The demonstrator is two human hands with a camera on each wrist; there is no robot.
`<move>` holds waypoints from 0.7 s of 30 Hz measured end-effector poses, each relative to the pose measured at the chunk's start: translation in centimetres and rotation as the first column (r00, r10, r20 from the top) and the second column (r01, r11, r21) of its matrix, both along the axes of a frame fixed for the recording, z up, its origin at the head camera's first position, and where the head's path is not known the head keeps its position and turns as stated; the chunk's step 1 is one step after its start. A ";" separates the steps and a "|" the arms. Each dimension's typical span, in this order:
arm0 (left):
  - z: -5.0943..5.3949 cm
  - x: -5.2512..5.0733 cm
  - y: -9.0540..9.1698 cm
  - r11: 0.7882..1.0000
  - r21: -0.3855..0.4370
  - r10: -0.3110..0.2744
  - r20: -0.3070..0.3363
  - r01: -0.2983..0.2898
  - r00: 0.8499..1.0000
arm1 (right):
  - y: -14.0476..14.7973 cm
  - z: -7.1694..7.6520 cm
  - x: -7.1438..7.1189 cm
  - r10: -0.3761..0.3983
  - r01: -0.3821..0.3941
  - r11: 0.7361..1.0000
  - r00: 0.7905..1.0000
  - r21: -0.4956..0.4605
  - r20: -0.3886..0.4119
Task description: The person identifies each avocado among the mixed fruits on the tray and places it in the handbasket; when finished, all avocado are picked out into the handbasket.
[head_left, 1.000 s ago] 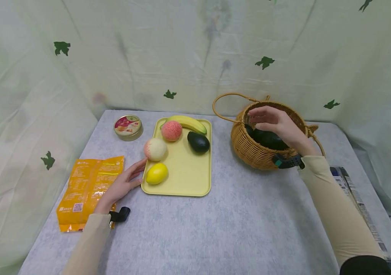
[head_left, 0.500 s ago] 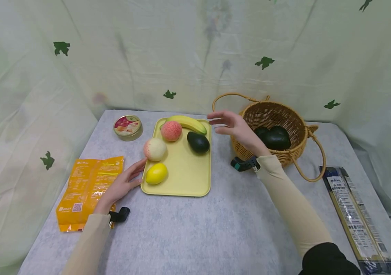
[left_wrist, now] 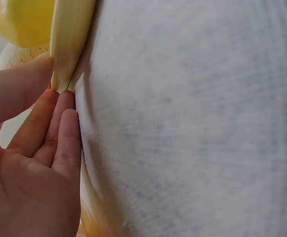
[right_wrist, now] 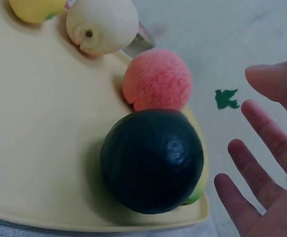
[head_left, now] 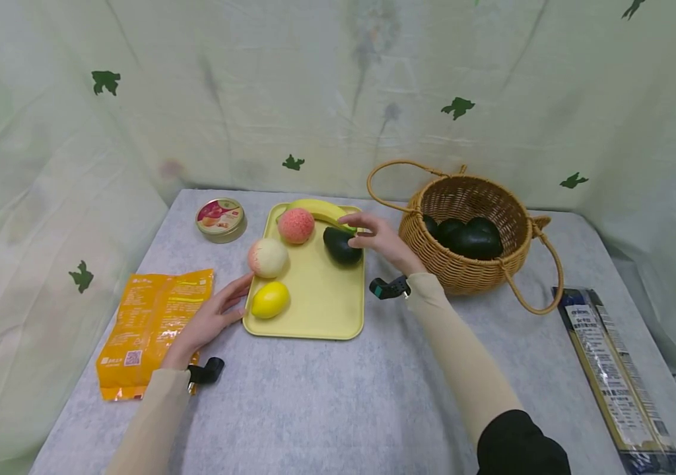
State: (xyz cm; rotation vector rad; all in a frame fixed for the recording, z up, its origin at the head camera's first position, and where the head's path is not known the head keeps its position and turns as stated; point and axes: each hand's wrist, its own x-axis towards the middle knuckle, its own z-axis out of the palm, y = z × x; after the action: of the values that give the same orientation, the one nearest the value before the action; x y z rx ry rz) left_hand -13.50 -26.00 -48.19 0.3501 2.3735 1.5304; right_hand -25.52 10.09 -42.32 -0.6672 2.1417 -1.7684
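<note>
On a pale yellow tray (head_left: 321,307) lie a dark avocado (head_left: 338,245), a banana (head_left: 317,208), a pink peach (head_left: 296,226), a whitish peach (head_left: 268,258) and a lemon (head_left: 270,300). My left hand (head_left: 212,320) touches the tray's left edge with fingers extended; in the left wrist view its thumb and fingertips meet the rim. Above the tray's right side, my right hand (head_left: 381,241) spreads its fingers beside the avocado, holding nothing. The right wrist view shows a gap between those fingers and the avocado (right_wrist: 151,161).
A wicker basket (head_left: 463,270) with several dark avocados (head_left: 476,239) stands right of the tray. A round tin (head_left: 220,218) sits at the back left, an orange packet (head_left: 154,330) lies left, and a long flat package (head_left: 617,379) lies along the right edge.
My right hand has moved left from over the basket to the avocado on the tray, lowering slightly. My left hand stays at the tray's edge.
</note>
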 end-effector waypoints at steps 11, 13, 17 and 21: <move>-0.1 0.0 0.0 1.000 0.009 -0.003 -0.005 0.003 1.000 | -1.1 -1.7 -0.3 0.017 -0.017 0.997 1.000 0.069 0.005; -0.2 0.0 0.0 1.000 0.010 -0.008 -0.014 0.008 1.000 | -1.3 -2.2 -0.4 0.000 0.001 0.994 1.000 0.108 -0.011; -0.3 0.0 -0.1 1.000 0.009 -0.008 -0.025 0.008 1.000 | -1.8 -2.5 -0.3 -0.043 0.049 0.977 0.999 0.207 -0.032; -0.2 0.0 0.0 1.000 0.004 -0.007 -0.026 0.007 1.000 | -2.2 -2.8 -0.3 -0.069 0.089 0.947 0.995 0.307 -0.073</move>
State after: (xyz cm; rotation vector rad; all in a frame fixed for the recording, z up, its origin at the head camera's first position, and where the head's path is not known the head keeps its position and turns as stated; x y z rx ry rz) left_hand -13.55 -25.98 -48.42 0.3812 2.3865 1.5362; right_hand -25.83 7.87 -45.15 -0.5665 2.4472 -1.4139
